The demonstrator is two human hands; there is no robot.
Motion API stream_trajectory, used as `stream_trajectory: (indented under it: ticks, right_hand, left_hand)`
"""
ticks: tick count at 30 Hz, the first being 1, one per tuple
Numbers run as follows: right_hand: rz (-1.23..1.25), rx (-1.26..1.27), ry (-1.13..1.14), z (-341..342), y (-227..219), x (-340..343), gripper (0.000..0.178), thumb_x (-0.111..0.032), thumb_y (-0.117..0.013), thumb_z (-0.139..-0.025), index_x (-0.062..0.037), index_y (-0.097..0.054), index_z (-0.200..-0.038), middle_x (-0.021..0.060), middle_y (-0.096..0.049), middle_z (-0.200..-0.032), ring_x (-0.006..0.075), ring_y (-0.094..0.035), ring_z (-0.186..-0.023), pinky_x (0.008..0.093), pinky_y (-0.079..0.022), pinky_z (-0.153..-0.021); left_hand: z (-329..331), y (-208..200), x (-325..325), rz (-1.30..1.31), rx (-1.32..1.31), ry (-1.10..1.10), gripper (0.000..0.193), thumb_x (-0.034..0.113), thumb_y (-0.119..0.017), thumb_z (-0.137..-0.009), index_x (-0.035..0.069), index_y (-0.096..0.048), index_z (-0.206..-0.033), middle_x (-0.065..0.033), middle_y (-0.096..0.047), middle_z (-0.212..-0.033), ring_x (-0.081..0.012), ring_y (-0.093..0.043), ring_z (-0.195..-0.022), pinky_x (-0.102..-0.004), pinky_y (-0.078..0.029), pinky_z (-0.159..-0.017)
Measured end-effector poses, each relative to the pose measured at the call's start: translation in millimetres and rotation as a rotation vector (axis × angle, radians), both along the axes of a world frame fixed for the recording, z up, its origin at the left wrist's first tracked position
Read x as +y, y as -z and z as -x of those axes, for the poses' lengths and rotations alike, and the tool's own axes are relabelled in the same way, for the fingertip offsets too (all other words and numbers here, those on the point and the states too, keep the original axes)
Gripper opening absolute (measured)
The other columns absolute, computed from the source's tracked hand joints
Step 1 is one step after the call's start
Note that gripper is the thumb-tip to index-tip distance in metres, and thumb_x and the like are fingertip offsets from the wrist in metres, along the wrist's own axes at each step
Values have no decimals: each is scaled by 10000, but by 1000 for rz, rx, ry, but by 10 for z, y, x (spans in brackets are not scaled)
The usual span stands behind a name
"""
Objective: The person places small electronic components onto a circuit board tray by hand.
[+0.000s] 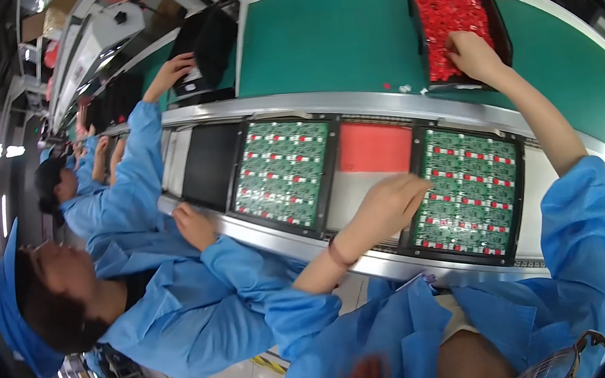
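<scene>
My right hand (478, 57) reaches into a black bin (496, 25) heaped with small red plastic parts (450, 8). Its fingers are curled down, and their tips are hidden among the parts. My left hand (390, 207), with a dark band round its wrist, hovers over the left edge of a green circuit board panel (461, 208). Thumb and fingers are pinched together there; anything between them is too small to make out. The panel lies in a black frame (515, 239) on the conveyor rail and carries rows of red and white parts.
Left along the rail sits a second framed circuit board panel (279, 177), with a red sheet (374, 146) between the panels. A co-worker in blue has one hand (174, 75) at another black bin (204, 47) and the other hand (195, 225) near the rail. Loose parts lie on the green bench (330, 36).
</scene>
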State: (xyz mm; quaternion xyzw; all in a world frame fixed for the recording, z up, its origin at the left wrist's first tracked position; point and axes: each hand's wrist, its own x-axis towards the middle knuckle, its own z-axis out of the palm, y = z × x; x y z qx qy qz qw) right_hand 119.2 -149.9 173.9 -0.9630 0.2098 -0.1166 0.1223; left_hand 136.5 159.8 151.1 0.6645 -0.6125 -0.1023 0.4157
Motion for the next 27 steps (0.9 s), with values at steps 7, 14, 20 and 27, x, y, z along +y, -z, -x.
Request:
stream_trajectory:
  ticks: [7, 14, 20, 27]
  right_hand:
    - [-93, -287, -53, 90, 54, 65, 172, -1, -569, -735, 17, -537, -903, 163, -534, -802, 304, -550, -756, 360, -442, -691]
    - [-302, -444, -170, 242, 98, -21, 67, 52, -516, -803, 35, -538, -864, 86, -506, -846, 152, -548, -726, 238, -448, -656]
    - [-469, -390, -155, 436, -57, 214, 92, 76, -544, -751, 34, -541, -833, 61, -512, -828, 117, -537, -692, 226, -433, -621]
    - [-426, -244, -358, 800, -252, 871, 102, 89, -549, -697, 25, -572, -773, 111, -585, -737, 191, -578, -653, 268, -456, -607]
  left_hand:
    - [-177, 146, -430, 79, 54, -41, 114, 89, -565, -799, 35, -612, -887, -123, -590, -770, -289, -576, -690, -357, -465, -614]
    - [-249, 325, -262, 59, 17, -42, 111, 106, -554, -792, 42, -592, -875, -115, -589, -811, -286, -580, -762, -377, -471, -660]
    - [-224, 405, -261, 76, -96, -14, 98, 110, -531, -793, 48, -575, -855, -98, -563, -766, -268, -561, -756, -377, -458, -704]
    - [-246, 416, -176, 57, -155, 6, 115, 115, -537, -774, 47, -571, -860, -90, -558, -782, -264, -562, -772, -383, -456, -704]
